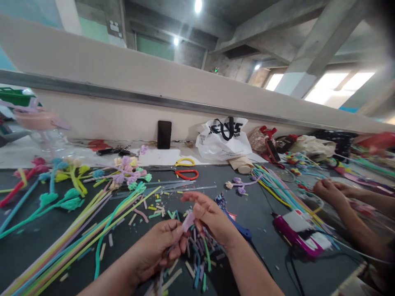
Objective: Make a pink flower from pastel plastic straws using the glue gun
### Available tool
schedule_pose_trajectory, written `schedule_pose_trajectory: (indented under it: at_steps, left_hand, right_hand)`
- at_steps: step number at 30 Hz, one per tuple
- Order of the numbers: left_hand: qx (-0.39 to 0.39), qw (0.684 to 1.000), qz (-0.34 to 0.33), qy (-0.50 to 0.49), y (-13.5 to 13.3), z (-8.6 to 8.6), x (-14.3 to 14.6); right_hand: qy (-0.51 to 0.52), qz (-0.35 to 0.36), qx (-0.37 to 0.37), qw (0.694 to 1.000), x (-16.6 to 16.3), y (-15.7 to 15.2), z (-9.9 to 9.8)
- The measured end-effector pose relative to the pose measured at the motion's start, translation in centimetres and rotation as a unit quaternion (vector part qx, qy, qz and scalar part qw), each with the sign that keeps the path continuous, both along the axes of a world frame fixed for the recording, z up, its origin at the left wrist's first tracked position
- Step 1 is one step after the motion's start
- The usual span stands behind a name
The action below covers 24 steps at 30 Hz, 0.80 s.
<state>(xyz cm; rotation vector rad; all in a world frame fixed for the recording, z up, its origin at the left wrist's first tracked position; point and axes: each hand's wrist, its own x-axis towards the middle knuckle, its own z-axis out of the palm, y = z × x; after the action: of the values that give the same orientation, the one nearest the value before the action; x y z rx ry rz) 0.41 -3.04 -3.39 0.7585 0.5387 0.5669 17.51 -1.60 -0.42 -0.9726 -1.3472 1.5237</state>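
Observation:
Between the fingertips of my left hand (pixel 165 246) is a fuzzy lilac pipe cleaner piece (pixel 188 222), its flattened end pointing up. A thin lilac stem (pixel 160 281) runs down below that hand. Close beside the piece, my right hand (pixel 212 218) is curved with its fingers apart; whether it touches the piece I cannot tell. Under both hands lies a heap of short cut pipe cleaner pieces (pixel 197 259). A blue-handled tool (pixel 239 226) lies just past my right hand, partly hidden by it.
Long pipe cleaners (pixel 70 234) and finished fuzzy flowers (pixel 123 172) cover the left side. Scissors (pixel 185 169), a phone (pixel 164 135) and a white bag (pixel 224 139) are at the back. Right of me are a magenta glue-gun-like device (pixel 298 238) with cords and a co-worker's hands (pixel 330 193).

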Motion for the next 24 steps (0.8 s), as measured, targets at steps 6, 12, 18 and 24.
schedule_pose_trajectory:
  at_steps: [6, 12, 18, 24]
  left_hand:
    - [-0.032, 0.997, 0.037, -0.068, 0.8, -0.1, -1.0]
    - [0.019, 0.994, 0.103, -0.019, 0.7, 0.1, -0.3]
    - [0.081, 0.968, 0.171, 0.163, 0.0, 0.1, 1.3]
    - [0.107, 0.961, 0.164, 0.193, -0.2, 0.1, 1.4]
  right_hand:
    - [0.007, -0.087, -0.002, 0.996, -0.4, 0.2, -0.7]
    - [-0.002, -0.041, -0.008, 0.999, -0.6, 0.1, -1.5]
    - [-0.048, -0.042, 0.012, 0.998, -0.7, 0.0, -1.2]
    - [-0.072, -0.048, -0.019, 0.996, -0.8, -0.1, -1.1]
